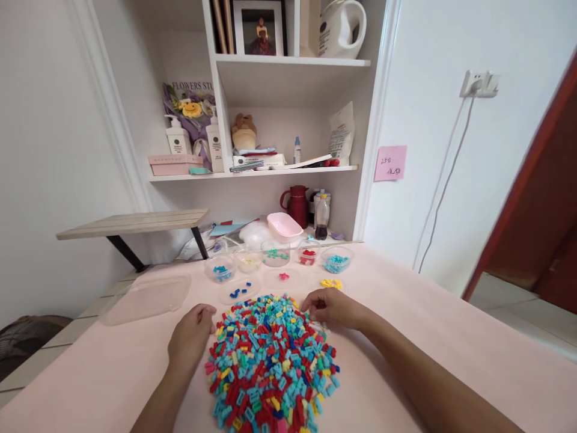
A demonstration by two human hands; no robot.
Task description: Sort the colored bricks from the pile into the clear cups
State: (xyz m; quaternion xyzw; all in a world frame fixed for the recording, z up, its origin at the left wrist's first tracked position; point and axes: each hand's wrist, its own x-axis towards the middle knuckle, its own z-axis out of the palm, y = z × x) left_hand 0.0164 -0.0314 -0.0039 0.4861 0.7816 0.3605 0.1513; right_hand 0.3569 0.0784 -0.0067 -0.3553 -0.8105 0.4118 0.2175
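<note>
A big heap of small toy building bricks [274, 355] in red, light blue, yellow, green and dark blue lies on the pink table cover. At the heap's left edge rests my left hand [189, 338], its fingers curled in; whatever they may hold is hidden. My right hand [332, 308] is at the heap's upper right edge with fingers bent together and tips down by the bricks. I cannot make out what is between them. A few white bricks [319, 326] lie just below that hand, and yellow bricks [331, 283] sit right behind it.
Behind the heap stand clear tubs with blue bricks [222, 273], pale yellow bricks [249, 263], green bricks [276, 255], red bricks [308, 257] and light blue bricks [337, 263]. Nearer are dark blue bricks [240, 290] and pink bricks [283, 276]. A clear lid [148, 297] lies left.
</note>
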